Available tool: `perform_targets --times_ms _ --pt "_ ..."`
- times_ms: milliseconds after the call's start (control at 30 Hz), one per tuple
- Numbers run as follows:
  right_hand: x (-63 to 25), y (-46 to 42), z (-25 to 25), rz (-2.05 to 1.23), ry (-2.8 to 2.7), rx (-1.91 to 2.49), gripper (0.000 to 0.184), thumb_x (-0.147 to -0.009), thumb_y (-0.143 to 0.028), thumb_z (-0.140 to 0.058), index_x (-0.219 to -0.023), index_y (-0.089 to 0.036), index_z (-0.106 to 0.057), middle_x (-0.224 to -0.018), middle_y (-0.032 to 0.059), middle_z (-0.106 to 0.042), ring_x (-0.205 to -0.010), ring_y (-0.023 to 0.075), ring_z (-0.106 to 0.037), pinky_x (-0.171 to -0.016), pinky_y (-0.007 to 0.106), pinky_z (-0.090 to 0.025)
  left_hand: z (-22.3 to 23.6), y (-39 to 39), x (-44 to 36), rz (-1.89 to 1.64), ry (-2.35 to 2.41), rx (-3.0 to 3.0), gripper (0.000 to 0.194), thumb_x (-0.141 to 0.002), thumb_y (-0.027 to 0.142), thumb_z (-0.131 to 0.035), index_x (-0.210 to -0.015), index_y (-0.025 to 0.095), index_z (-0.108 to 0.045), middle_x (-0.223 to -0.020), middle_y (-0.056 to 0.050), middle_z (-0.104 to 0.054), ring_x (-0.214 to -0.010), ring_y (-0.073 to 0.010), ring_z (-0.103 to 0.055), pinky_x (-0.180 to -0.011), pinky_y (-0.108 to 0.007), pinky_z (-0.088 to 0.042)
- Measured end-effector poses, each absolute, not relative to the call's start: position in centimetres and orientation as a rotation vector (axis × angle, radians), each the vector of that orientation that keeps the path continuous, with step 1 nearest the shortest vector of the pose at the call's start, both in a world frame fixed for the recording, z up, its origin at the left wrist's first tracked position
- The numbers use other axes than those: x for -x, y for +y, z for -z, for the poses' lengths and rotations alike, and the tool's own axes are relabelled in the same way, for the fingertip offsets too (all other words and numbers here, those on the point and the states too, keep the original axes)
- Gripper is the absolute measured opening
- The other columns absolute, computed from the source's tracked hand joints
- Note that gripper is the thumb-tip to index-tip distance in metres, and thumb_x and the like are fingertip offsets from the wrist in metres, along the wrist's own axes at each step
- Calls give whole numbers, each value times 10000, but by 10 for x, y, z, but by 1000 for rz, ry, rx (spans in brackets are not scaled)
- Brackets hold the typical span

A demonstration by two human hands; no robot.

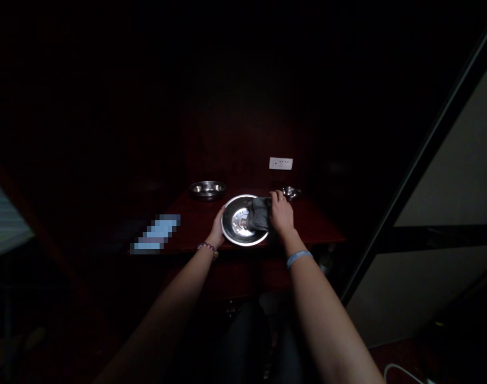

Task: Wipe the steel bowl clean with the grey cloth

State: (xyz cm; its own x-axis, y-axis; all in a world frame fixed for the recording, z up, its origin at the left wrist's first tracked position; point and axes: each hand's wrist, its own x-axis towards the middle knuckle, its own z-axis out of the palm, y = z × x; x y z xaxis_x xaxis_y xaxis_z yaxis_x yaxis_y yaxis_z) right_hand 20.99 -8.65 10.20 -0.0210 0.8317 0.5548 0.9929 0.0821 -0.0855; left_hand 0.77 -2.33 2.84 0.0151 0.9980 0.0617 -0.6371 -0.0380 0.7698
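A shiny metal bowl [235, 213] is tilted toward me above the front of the dark red desk, its bright rim facing up. My left hand [216, 229] is closed on the bowl's left edge. In my right hand [282, 213] is a dark grey cloth [260, 214], pinched by the fingers and lying over the right part of the bowl's inside. The cloth hides the bowl's right rim. A small label or reflection shows at the bowl's bottom.
On the dark red desk [319, 226], a second metal bowl [207, 191] stands back left, and a smaller metal dish [292, 193] sits behind my right hand. A blurred-out bright rectangle [157, 233] lies at left. A white socket panel [280, 164] is on the back wall.
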Motion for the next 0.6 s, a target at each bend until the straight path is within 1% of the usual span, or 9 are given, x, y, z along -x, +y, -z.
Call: perform_targets --times_ms 100,233,333,433,500,600 --pt "-209 -88 -103 474 -1926 1830 531 -947 -40 -347 -1436 -148 -525 -1617 187 -414 -1353 298 -492 -1062 402 -452 -28 -22 -8 -1469 632 -747 318 -922 437 -625 -1031 169 -758 -964 -92 -811 -1003 -262 -752 -1026 -379 -551" --pt "-208 -89 -103 473 -2008 1829 445 -946 -75 -409 -1337 -148 -608 -1656 169 -383 -1423 321 -417 -1120 448 -392 -28 -23 -8 -1468 646 -733 330 -921 447 -636 -1002 154 -765 -986 -112 -812 -1020 -273 -753 -1033 -369 -547" --pt "-207 -88 -101 466 -2005 1848 417 -945 -131 -463 -1330 -138 -622 -1640 190 -406 -1427 336 -416 -1140 476 -366 -29 -24 -9 -1473 653 -729 314 -929 432 -625 -982 156 -766 -984 -113 -813 -1028 -277 -754 -1037 -376 -550" --pt "-205 -87 -100 452 -1961 1873 421 -956 -221 -490 -1341 -110 -619 -1606 229 -441 -1419 362 -430 -1144 498 -361 -31 -26 -9 -1500 671 -727 279 -922 408 -632 -987 171 -764 -971 -95 -817 -1045 -277 -753 -1047 -378 -548" --pt "-201 -87 -100 433 -1930 1879 444 -966 -267 -472 -1343 -83 -617 -1591 247 -455 -1419 374 -436 -1150 503 -354 -32 -27 -10 -1506 683 -721 272 -916 406 -640 -994 176 -762 -966 -87 -818 -1054 -279 -752 -1051 -382 -549" --pt "-195 -87 -100 376 -1892 1882 518 -982 -330 -435 -1381 -37 -588 -1602 263 -443 -1452 385 -412 -1201 516 -289 -34 -28 -10 -1503 685 -719 286 -917 414 -635 -1024 181 -761 -971 -85 -819 -1065 -283 -750 -1053 -393 -552"
